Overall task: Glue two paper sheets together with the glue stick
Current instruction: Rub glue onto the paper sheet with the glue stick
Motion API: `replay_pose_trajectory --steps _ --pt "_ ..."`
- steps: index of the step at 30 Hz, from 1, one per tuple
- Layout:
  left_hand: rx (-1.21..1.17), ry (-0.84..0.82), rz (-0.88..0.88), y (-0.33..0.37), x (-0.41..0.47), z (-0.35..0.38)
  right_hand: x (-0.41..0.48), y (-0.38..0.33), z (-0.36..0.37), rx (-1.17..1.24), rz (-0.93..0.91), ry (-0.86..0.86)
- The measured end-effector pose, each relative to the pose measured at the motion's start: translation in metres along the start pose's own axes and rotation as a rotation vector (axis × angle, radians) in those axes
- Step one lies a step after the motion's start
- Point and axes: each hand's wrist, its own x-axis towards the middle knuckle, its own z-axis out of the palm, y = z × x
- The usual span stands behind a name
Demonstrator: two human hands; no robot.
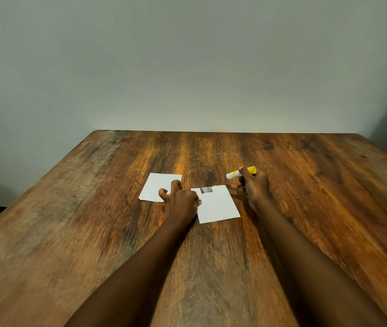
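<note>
Two small white paper sheets lie flat on the wooden table (93, 232). The left sheet (154, 186) is plain. The right sheet (218, 206) has a small grey printed patch at its far edge. My left hand (179, 199) rests between them with fingers curled, fingertips on the near right corner of the left sheet and thumb touching the right sheet's left edge. My right hand (255, 185) is just right of the right sheet and grips a glue stick (241, 173), white with a yellow end, lying nearly level above the table.
The table's far edge meets a plain grey wall (187, 67). A dark shape stands at the far right beyond the table corner.
</note>
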Motion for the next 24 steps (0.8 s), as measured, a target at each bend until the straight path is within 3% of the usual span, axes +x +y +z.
replay_pose_trajectory --steps 8,15,24 --pt "0.016 -0.017 -0.03 0.003 -0.002 -0.014 -0.002 0.002 0.003 -0.088 -0.052 -0.023" --pt "0.03 0.097 -0.002 0.014 0.005 -0.011 -0.002 0.004 0.01 -0.217 -0.165 -0.106" --pt "0.131 -0.096 0.108 0.035 0.013 0.001 0.0 0.006 0.014 -0.388 -0.233 -0.219"
